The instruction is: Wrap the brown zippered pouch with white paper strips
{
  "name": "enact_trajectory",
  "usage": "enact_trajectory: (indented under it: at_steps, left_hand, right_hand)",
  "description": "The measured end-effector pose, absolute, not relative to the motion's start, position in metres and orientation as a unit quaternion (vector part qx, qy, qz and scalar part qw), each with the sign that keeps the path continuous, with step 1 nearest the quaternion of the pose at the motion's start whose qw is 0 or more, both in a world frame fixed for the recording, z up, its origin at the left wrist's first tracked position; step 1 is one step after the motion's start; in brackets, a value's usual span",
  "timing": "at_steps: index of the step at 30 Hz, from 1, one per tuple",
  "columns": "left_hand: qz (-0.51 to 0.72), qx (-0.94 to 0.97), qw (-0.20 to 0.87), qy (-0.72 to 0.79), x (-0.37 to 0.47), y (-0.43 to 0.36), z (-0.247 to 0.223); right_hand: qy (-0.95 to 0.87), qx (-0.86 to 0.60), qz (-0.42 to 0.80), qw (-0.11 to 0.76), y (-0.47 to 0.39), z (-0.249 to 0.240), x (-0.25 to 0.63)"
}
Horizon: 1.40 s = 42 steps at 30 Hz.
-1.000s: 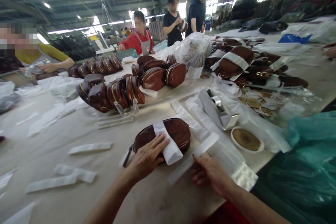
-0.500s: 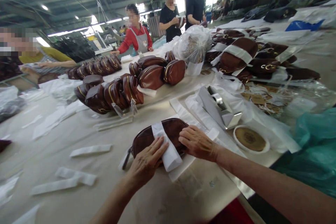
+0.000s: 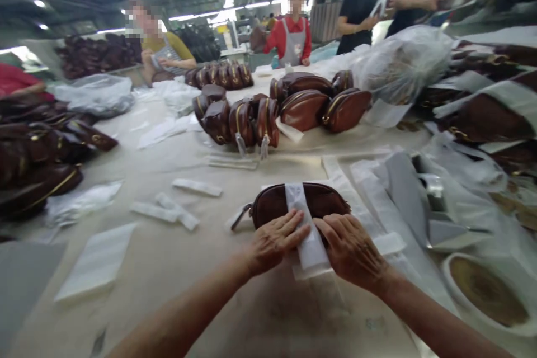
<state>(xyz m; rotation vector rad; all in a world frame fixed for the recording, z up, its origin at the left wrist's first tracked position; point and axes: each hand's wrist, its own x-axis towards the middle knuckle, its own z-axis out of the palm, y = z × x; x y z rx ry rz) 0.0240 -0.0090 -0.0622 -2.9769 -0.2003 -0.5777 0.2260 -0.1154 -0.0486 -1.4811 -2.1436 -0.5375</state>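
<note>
left hand (image 3: pixel 274 240) flat, fingers spread on white strip (image 3: pixel 305 224) | right hand (image 3: pixel 351 249) now beside it, pressing same strip | brown pouch (image 3: pixel 300 204) lower centre, unmoved

Right hand (image 3: pixel 352 249) now beside left hand (image 3: pixel 274 240), seemingly on strip (image 3: pixel 308 238).

A small, dark brown leather pouch (image 3: pixel 277 204) of rounded, half-oval shape is laid flat on the table, its long side running from nine to three o'clock. It is zipped shut, with the zipper pull trailing off toward nine o'clock. A white paper strip (image 3: pixel 304 226) is wrapped across its middle, running from twelve to six o'clock, its lower end extended past the pouch's near edge.
</note>
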Motion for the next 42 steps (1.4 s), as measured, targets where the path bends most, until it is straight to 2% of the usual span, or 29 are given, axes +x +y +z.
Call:
enact_trajectory:
  at_steps: [4, 9, 17, 24, 32, 42]
  left_hand:
    - [-0.165, -0.982, -0.022, -0.092, 0.030, -0.012, -0.059]
    - [-0.201, -0.969, -0.091, -0.109, 0.026, -0.004, -0.044]
    - [-0.260, -0.955, -0.006, -0.141, -0.032, 0.023, -0.057]
    - [-0.245, -0.959, -0.046, -0.131, -0.021, 0.030, -0.065]
    - [-0.206, -0.975, 0.011, -0.082, -0.019, 0.042, -0.056]
    - [-0.225, -0.941, -0.154, -0.199, -0.013, 0.022, -0.049]
  right_hand:
    - [-0.833, -0.474, -0.168, 0.233, -0.102, -0.047, 0.223]
    - [-0.852, -0.448, -0.151, 0.227, -0.092, -0.060, 0.231]
    - [-0.866, -0.438, -0.112, 0.214, -0.091, -0.063, 0.243]
    - [-0.874, -0.425, -0.113, 0.205, -0.089, -0.051, 0.240]
    - [-0.868, -0.427, -0.152, 0.202, -0.092, -0.054, 0.235]
    - [-0.851, -0.452, -0.154, 0.219, -0.092, -0.055, 0.233]
